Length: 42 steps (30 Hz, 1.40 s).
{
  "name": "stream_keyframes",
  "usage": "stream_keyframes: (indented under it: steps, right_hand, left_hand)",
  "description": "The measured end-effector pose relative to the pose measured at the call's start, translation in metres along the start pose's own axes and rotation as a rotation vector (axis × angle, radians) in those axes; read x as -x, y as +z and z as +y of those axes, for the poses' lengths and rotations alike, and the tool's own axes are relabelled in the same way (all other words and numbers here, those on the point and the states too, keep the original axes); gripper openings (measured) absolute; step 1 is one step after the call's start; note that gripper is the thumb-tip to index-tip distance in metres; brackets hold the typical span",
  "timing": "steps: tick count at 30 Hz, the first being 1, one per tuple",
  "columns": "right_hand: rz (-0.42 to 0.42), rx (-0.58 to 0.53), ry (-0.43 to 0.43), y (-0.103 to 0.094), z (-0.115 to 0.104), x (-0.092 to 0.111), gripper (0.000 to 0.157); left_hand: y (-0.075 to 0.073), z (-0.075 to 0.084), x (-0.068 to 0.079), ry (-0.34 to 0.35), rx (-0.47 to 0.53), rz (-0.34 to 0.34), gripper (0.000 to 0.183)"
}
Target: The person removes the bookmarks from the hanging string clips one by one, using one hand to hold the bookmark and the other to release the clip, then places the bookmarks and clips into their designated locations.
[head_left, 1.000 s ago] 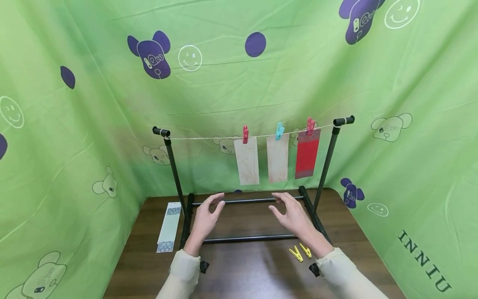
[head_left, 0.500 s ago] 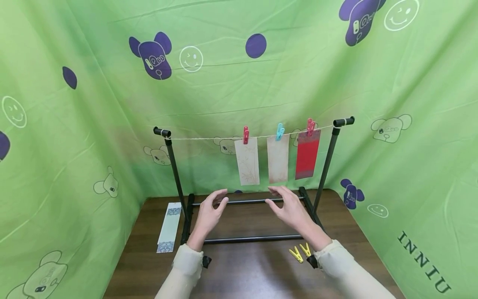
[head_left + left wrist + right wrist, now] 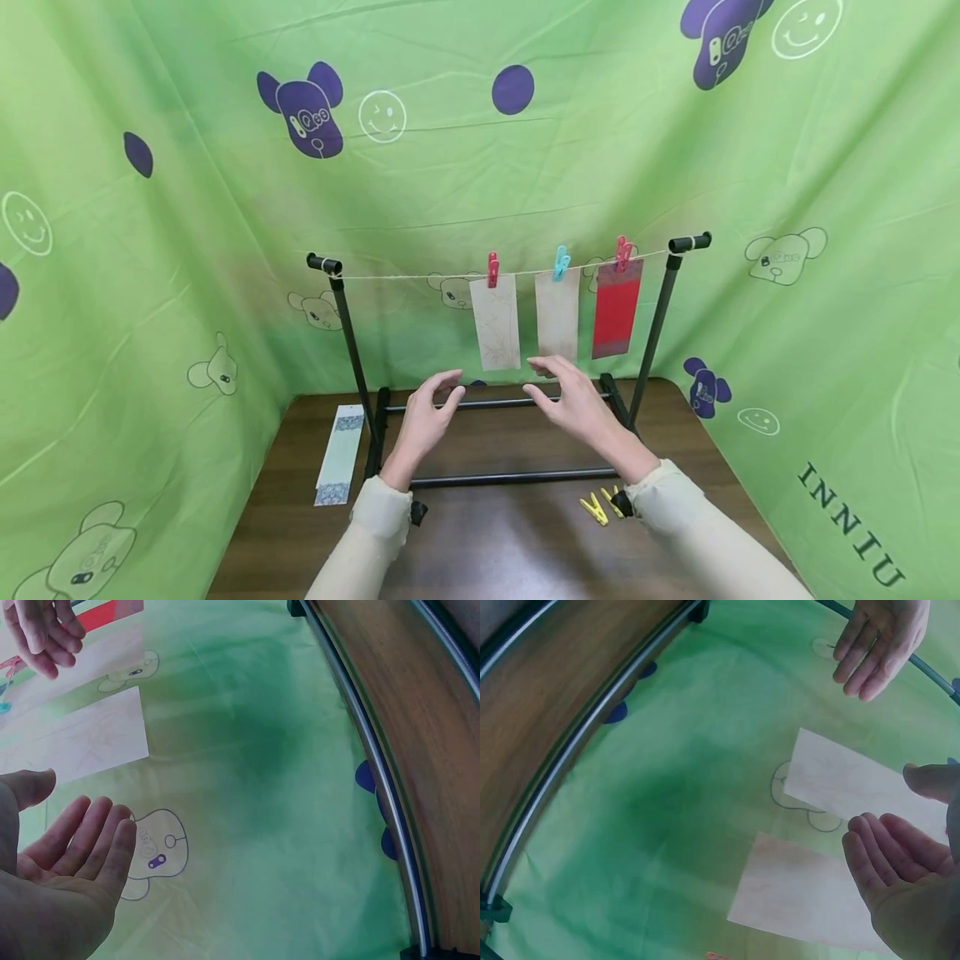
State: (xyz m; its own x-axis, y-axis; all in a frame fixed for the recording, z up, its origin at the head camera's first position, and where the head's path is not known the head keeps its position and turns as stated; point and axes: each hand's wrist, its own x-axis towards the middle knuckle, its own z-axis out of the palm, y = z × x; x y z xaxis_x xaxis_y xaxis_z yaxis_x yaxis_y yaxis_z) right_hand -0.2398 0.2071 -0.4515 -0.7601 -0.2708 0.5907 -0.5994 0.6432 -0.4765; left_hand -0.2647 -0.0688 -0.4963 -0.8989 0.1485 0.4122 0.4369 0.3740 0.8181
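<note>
My left hand point(image 3: 427, 421) is raised over the rack's base in the head view, fingers loosely bent and nothing in them. Facing it, my right hand point(image 3: 576, 404) is up in the same way, also holding nothing, and its fingertips overlap the foot of the middle card. Ahead, a string point(image 3: 412, 277) runs between two black posts. From it hang a pale card point(image 3: 498, 325) under a red clothespin point(image 3: 492, 270), another pale card point(image 3: 557, 312) under a blue clothespin point(image 3: 561, 263), and a red card point(image 3: 617, 310) under a pink clothespin point(image 3: 622, 253).
The black rack point(image 3: 510, 478) stands on a dark wooden table point(image 3: 480, 542). Left of it lies a pale blue patterned card point(image 3: 339, 454), seemingly stacked on another. Two yellow clothespins point(image 3: 595, 509) lie by my right sleeve. Green printed cloth point(image 3: 420, 192) surrounds the table.
Both hands have moved forward and a little closer together, rising in the head view. The hanging cards and the clothespins have stayed where they were.
</note>
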Motion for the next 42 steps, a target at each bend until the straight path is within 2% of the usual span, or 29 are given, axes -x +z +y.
stream_keyframes:
  steps: [7, 14, 21, 30, 42]
  right_hand:
    - [-0.005, -0.013, -0.021, -0.006, -0.004, -0.014, 0.044]
    - [-0.007, -0.022, -0.054, -0.014, -0.006, -0.026, 0.043]
    - [0.002, -0.017, -0.095, -0.019, -0.007, -0.036, 0.043]
    - [0.009, -0.013, -0.153, -0.024, -0.011, -0.050, 0.045]
    - [0.022, -0.002, -0.184, -0.029, -0.016, -0.064, 0.046]
  left_hand:
    - [0.001, 0.003, -0.010, 0.006, -0.010, 0.006, 0.034]
    - [0.003, 0.003, -0.017, 0.018, 0.022, -0.008, 0.035]
    - [0.007, 0.003, -0.023, -0.010, 0.030, -0.028, 0.035]
    - [0.014, -0.001, -0.030, 0.032, 0.060, -0.035, 0.035]
    - [0.021, 0.002, -0.037, 0.032, 0.014, -0.038, 0.035]
